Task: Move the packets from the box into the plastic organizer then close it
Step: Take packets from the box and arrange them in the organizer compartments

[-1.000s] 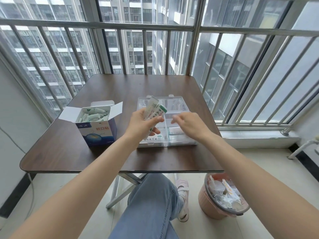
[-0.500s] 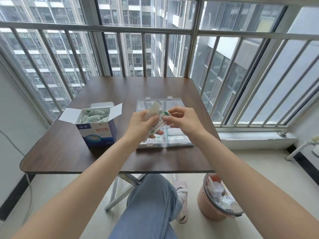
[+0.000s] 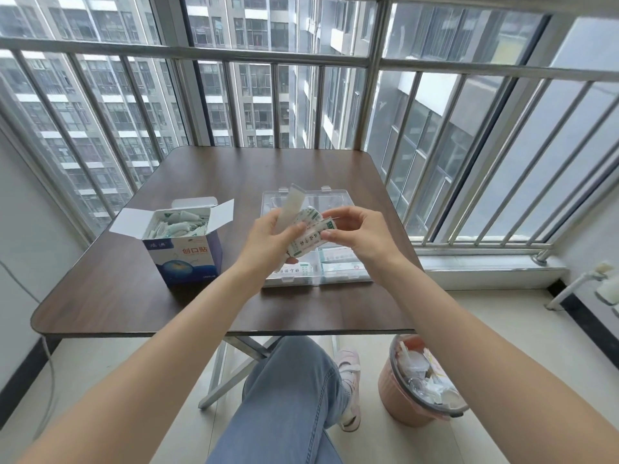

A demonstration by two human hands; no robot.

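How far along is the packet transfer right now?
Partly done: some packets already lie in the near sections of the open organizer. In hand: the left hand holds a small bunch of packets above it, and the right hand pinches one from that bunch. Left: the box still holds many packets, and the lid is not yet closed.

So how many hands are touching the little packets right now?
2. The left hand grips a fanned bunch of packets above the plastic organizer. The right hand pinches the end of one packet in that bunch. No other hands are in view.
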